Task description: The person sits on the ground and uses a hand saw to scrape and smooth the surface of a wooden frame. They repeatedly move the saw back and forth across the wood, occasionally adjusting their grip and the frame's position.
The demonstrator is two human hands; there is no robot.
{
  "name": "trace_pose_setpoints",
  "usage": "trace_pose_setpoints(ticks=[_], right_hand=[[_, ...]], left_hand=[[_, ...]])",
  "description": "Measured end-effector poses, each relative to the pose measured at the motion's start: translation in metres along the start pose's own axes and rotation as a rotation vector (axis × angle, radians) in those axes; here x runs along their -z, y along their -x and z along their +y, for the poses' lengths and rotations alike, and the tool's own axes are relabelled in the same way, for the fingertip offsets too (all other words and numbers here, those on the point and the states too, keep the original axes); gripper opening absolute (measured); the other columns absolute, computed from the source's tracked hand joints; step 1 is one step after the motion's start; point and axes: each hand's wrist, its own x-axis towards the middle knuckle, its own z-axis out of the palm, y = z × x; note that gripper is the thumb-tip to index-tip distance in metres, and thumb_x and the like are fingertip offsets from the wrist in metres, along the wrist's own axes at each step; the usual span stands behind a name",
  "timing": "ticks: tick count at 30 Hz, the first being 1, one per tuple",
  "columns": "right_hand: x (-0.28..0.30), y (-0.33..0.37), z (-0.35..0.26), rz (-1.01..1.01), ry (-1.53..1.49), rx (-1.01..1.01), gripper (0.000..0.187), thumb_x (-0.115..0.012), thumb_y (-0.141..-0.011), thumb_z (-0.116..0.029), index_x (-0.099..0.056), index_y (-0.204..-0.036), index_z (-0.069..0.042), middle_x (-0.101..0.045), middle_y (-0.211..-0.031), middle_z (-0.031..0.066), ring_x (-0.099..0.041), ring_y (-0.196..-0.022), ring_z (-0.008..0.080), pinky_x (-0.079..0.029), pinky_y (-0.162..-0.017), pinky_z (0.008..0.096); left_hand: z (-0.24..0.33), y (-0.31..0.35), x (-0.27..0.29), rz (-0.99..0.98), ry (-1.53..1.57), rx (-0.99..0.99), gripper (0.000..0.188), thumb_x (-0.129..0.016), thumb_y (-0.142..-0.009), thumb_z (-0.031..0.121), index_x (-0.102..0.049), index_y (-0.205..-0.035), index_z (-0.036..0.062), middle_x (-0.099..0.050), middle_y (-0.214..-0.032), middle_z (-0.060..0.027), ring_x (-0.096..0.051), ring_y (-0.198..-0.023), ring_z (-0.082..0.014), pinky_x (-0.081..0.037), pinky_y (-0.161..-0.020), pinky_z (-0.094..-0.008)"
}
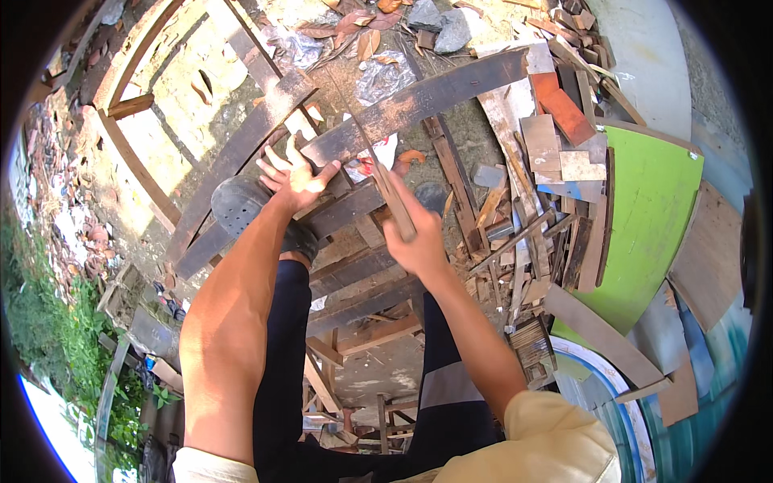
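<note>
A long dark wooden plank [451, 92] runs from the middle toward the upper right. At its near left end, my left hand [296, 182] presses with the thumb against the wood and the fingers spread apart. Closed around a wooden handle, my right hand [419, 237] holds a handsaw [392, 197]. Its thin blade points up and away, lying across the plank a short way right of my left hand. Whether the teeth have cut into the wood cannot be made out. A dark perforated shoe [240, 203] is on my foot, beside the left forearm.
Another dark beam [241, 157] slants at the left, near a curved wooden frame [133, 165]. More beams [362, 274] lie below my hands. Scrap wood [555, 153] and a green panel [648, 209] crowd the right. Plastic bags [382, 78] and grey stones [451, 30] lie farther off.
</note>
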Motion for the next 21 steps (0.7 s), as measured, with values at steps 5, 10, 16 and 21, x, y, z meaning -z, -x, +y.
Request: trace_pose_setpoints(ticks=[5,10,16,21], right_hand=[[-0.017,-0.049,-0.003,-0.007,0.010,-0.013,0.067,-0.064,-0.081,-0.008,-0.050,-0.147,-0.010,-0.068,-0.111,0.0286,-0.068,-0.092,0.0456,-0.057,-0.081,0.0410],[0.063,0.150,-0.018,-0.025,0.133,0.010,0.069,-0.057,-0.072,0.005,-0.053,-0.141,0.007,-0.071,-0.115,0.0247,-0.075,-0.072,0.0268,-0.056,-0.066,0.0283],[0.023,0.054,0.016,-0.030,0.036,0.074,0.072,-0.060,-0.074,0.004,-0.051,-0.145,0.000,-0.073,-0.107,0.0235,-0.074,-0.072,0.0276,-0.055,-0.066,0.0295],[-0.036,-0.079,0.017,0.076,0.017,0.139,0.067,-0.061,-0.081,-0.006,-0.051,-0.147,-0.010,-0.070,-0.088,0.0231,-0.068,-0.067,0.0315,-0.053,-0.067,0.0345]], left_hand=[[-0.011,-0.002,0.000,0.028,0.047,-0.020,0.129,-0.069,-0.073,0.079,0.006,-0.160,0.0185,0.024,-0.159,-0.0344,0.025,-0.145,-0.0563,0.008,-0.115,-0.0678],[-0.009,-0.002,-0.004,0.034,0.024,-0.015,0.127,-0.070,-0.074,0.077,0.006,-0.159,0.0202,0.023,-0.159,-0.0350,0.024,-0.145,-0.0568,0.007,-0.116,-0.0667],[-0.018,0.001,-0.001,0.033,0.018,0.013,0.128,-0.069,-0.073,0.079,0.008,-0.159,0.0220,0.023,-0.160,-0.0328,0.024,-0.145,-0.0561,0.008,-0.115,-0.0680],[-0.007,0.000,0.000,-0.001,0.029,-0.033,0.128,-0.065,-0.072,0.084,0.005,-0.161,0.0245,0.031,-0.158,-0.0295,0.030,-0.144,-0.0550,0.008,-0.115,-0.0686]])
